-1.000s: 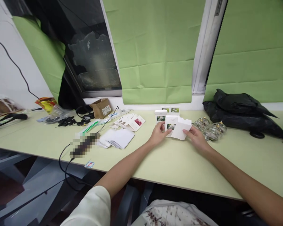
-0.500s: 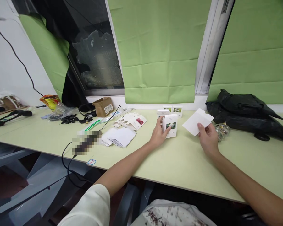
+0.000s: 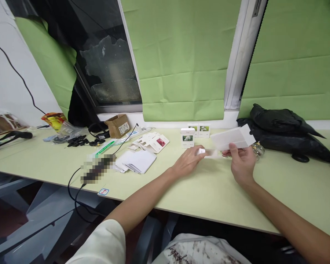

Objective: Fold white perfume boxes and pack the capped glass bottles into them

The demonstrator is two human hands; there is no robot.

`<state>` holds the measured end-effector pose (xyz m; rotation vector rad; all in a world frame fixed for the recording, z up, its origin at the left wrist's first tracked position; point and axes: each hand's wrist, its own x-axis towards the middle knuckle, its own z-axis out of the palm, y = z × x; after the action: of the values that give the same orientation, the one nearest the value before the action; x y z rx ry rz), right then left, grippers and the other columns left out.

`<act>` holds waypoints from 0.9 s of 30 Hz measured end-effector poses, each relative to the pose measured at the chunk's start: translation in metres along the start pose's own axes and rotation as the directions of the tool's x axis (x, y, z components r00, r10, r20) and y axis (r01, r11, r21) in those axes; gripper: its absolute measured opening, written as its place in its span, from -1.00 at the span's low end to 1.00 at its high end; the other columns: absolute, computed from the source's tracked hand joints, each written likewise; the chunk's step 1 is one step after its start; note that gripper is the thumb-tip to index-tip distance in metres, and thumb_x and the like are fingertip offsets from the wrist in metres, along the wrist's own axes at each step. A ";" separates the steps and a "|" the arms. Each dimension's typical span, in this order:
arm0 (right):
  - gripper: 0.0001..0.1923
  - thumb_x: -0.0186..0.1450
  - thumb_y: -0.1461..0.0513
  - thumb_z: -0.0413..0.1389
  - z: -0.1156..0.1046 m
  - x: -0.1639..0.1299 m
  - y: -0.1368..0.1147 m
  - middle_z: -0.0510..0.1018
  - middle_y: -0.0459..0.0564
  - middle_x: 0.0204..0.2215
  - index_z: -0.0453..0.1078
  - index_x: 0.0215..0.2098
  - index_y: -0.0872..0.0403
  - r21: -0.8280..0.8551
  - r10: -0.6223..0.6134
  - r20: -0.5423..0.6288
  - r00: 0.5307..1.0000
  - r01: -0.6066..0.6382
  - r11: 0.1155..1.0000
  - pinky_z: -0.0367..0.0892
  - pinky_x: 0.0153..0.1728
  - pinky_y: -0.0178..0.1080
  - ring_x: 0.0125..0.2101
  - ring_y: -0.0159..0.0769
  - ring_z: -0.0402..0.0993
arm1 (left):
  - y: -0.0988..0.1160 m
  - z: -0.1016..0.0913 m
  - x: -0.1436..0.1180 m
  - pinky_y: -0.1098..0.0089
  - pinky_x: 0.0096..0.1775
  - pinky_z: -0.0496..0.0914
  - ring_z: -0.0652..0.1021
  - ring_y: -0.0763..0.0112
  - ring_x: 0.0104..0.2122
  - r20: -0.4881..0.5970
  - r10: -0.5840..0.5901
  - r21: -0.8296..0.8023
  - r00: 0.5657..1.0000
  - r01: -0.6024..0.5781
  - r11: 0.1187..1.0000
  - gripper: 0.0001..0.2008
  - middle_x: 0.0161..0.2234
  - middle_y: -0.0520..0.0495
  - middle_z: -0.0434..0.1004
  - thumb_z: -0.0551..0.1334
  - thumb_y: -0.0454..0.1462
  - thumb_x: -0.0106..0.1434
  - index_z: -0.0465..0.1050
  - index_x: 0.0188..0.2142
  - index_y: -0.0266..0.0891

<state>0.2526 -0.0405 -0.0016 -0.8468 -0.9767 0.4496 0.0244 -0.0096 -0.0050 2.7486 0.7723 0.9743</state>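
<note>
My left hand (image 3: 187, 162) reaches forward over the pale green table (image 3: 209, 190). Its fingertips pinch a small white box (image 3: 206, 151), which is blurred by motion and lies low over the table. My right hand (image 3: 240, 163) holds a flat white cardboard sleeve (image 3: 232, 137) by its lower edge, lifted and tilted just above that box. A white box with a flower picture (image 3: 187, 137) stands upright just behind my left hand. Two more flower boxes (image 3: 199, 130) stand by the window sill.
Small glass jars (image 3: 257, 148) sit right of my right hand, in front of a black bag (image 3: 286, 128). Flat white box blanks (image 3: 140, 161) and printed blanks (image 3: 154, 142) lie to the left. Further left are a brown carton (image 3: 118, 125) and a black cable (image 3: 77, 183).
My left hand has lowered the small white box from upright down toward the table. My right hand has kept the white sleeve raised and swung it nearer to the box.
</note>
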 end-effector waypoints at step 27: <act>-0.68 0.46 -0.05 0.12 -0.010 -0.007 0.019 0.67 0.03 -0.14 0.55 -0.01 -0.07 -0.298 -0.119 0.441 0.890 0.270 0.915 0.49 -0.12 -0.03 -0.21 -0.09 0.56 | -0.012 -0.009 -0.001 0.06 0.26 0.36 0.41 0.21 0.30 -0.215 -0.064 -0.106 0.975 0.042 0.994 -0.82 0.27 -0.24 0.38 0.00 -0.23 0.56 0.36 -0.07 -0.12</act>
<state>0.2581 -0.0375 -0.0233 -0.9807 -1.5601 0.2827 0.0132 -0.0005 -0.0023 2.5509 0.7988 1.2824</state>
